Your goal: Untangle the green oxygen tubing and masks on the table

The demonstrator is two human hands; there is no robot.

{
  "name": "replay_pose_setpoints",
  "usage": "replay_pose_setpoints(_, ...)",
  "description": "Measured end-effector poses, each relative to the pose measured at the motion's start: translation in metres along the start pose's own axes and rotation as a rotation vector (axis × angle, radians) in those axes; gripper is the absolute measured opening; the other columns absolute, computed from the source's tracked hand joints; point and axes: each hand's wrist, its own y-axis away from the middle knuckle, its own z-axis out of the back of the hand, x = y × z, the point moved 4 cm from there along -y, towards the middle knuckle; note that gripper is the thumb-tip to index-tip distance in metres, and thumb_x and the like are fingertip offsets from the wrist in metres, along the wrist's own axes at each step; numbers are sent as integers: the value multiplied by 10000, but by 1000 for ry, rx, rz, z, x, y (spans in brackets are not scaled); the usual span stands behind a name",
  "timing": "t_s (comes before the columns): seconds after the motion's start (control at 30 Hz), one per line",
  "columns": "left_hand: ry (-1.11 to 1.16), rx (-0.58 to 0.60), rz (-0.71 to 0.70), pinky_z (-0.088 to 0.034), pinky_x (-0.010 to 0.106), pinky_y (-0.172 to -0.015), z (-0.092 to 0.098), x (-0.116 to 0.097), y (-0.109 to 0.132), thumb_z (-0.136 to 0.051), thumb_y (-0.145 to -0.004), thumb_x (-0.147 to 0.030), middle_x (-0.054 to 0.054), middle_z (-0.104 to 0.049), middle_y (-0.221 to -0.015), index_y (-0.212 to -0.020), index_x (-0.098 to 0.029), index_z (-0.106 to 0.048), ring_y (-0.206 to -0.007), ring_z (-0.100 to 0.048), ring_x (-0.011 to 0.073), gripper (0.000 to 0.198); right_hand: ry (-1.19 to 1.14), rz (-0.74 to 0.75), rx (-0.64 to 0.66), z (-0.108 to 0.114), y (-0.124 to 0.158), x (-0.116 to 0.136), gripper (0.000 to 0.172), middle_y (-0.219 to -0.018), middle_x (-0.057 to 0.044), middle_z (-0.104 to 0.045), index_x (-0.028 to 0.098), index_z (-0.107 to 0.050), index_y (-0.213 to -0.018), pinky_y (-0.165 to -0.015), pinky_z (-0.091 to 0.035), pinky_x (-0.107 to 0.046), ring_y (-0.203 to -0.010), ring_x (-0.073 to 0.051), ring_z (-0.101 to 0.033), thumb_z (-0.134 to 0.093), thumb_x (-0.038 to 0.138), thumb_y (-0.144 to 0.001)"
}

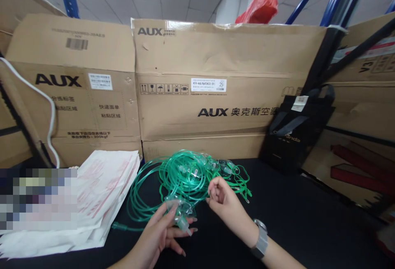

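Observation:
My left hand (157, 230) holds a clear green-tinted oxygen mask (179, 206) between thumb and fingers, its pale green connector pointing down toward me. Behind it lies a heap of coiled green tubing (182, 168), with loops spreading out to the left. A tube end (119, 226) rests on the table left of my hand. More clear masks (226, 168) and green straps (243, 184) lie at the heap's right side. My right hand (224, 199), with a watch on the wrist, is closed with curled fingers in front of the heap; whatever it may grip is hidden.
A stack of white printed bags (101, 199) lies at the left on the black table (293, 219). Large cardboard boxes (173, 120) stand along the back. A black carrier bag (293, 137) stands at the back right. A white cable (53, 120) hangs at the left.

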Motion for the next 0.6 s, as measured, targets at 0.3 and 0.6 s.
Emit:
replay_pose_setpoints(0.3,-131,24,-22,-485,242,-409,0,5,-2,-607,-697,-509,98,-716,-676,-998,-166,-453,-620,-693,257,481,50,-33,327,-26,12,3,250,-717,30,-422,176,-584,-684,-574,-374,-225,-620,-93,-417,-674,408,-672)
replay_pose_setpoints(0.6,-271,135,-96,-346,136,-304,-4,9,-3,-645,-682,-446,-60,-562,-480,-679,-194,-413,-333,-551,89,343,-353,-47,-425,91,-33,-6,283,-781,-34,-618,176,-541,-672,-722,-471,-318,-772,-182,-588,-684,419,-647)
